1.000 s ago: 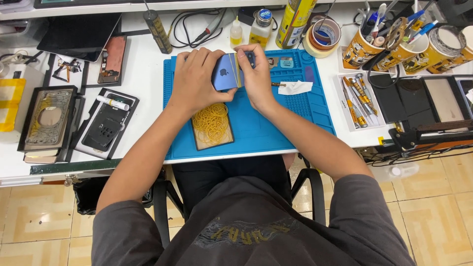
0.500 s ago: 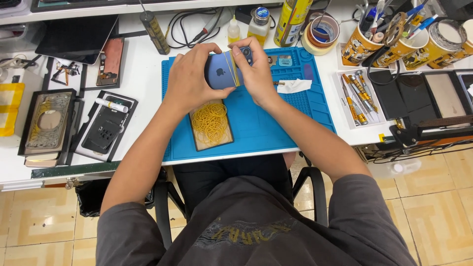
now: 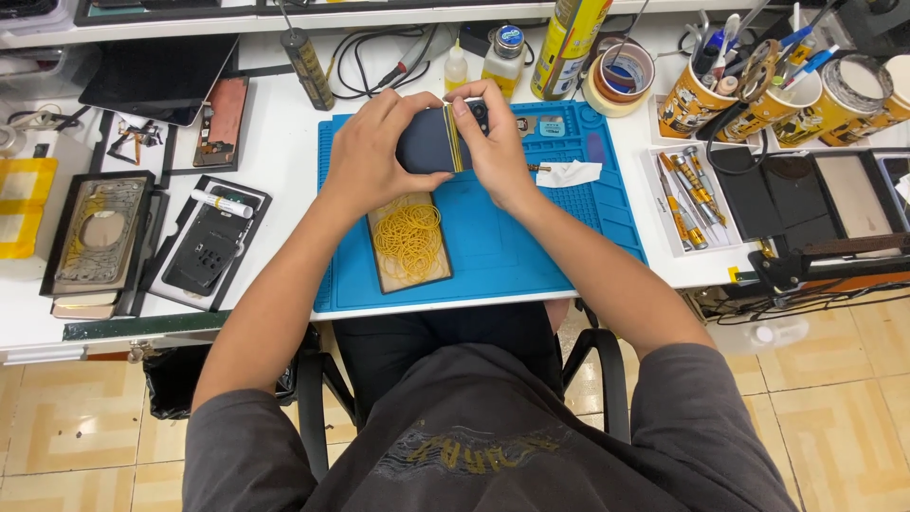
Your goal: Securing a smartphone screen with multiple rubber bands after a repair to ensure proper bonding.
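Hands were mid-banding: left hand and right hand both gripped the dark phone over the blue mat's far edge, yellow rubber bands already wrapped round it. Looked like the next band would need grabbing from the tray of bands near the mat's front edge, one hand letting go.

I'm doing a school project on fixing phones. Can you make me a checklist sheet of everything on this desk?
Surface: white bench with a blue work mat on top.
Job's things: dark phone with yellow rubber bands wrapped round it; tray of yellow rubber bands on the mat.
Clutter: phone back panels in trays at left; screwdrivers at right; cups of tools; tape rolls; small bottles; spray can.
Grippers: left hand and right hand both hold the phone.
Cables: black leads at the back.
Surroundings: tiled floor; chair.
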